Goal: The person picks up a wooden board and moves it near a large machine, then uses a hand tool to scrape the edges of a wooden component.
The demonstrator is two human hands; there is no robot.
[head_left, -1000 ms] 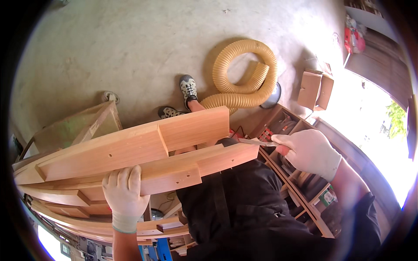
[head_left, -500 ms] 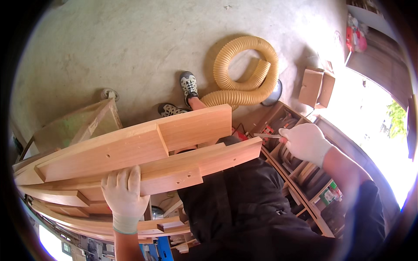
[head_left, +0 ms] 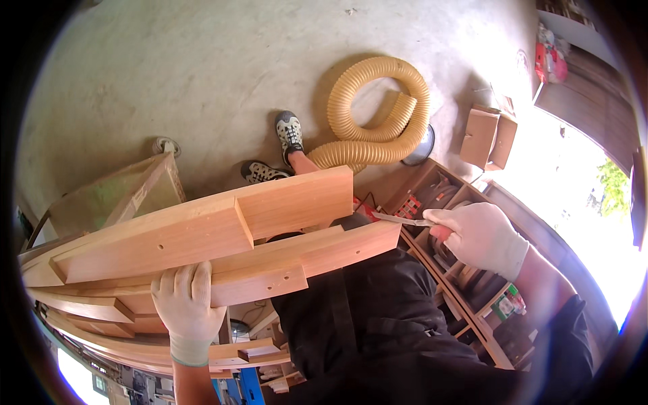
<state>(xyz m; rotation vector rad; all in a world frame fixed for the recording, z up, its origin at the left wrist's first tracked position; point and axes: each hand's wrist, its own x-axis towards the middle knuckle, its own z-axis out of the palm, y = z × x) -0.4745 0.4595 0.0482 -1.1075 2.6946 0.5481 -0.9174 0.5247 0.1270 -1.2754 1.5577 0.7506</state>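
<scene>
A gloved left hand [head_left: 185, 304] of mine has its fingers wrapped over a pale wooden piece [head_left: 260, 287], which has stepped blocks and small drilled holes. Parallel to it on the far side runs a similar stepped wooden piece [head_left: 148, 250]. My right hand [head_left: 478, 235], also gloved, is closed round a slim, flat metal tool [head_left: 399, 219]; its exact kind is unclear. The tool's shaft points left, passing close over the right end of the held piece. Whether it touches the wood I cannot tell.
More stepped wooden pieces [head_left: 101, 309] lie at the left. A compartmented wooden box [head_left: 466, 304] with sanding discs and supplies stands at the right. Beyond are a coiled yellow hose [head_left: 347, 152], a cardboard box [head_left: 480, 138] and a wheeled wooden frame [head_left: 145, 189] on the concrete floor.
My right hand has lowered slightly, and the tool has shifted left and now shows more of its length over the wood's end. My left hand keeps its hold.
</scene>
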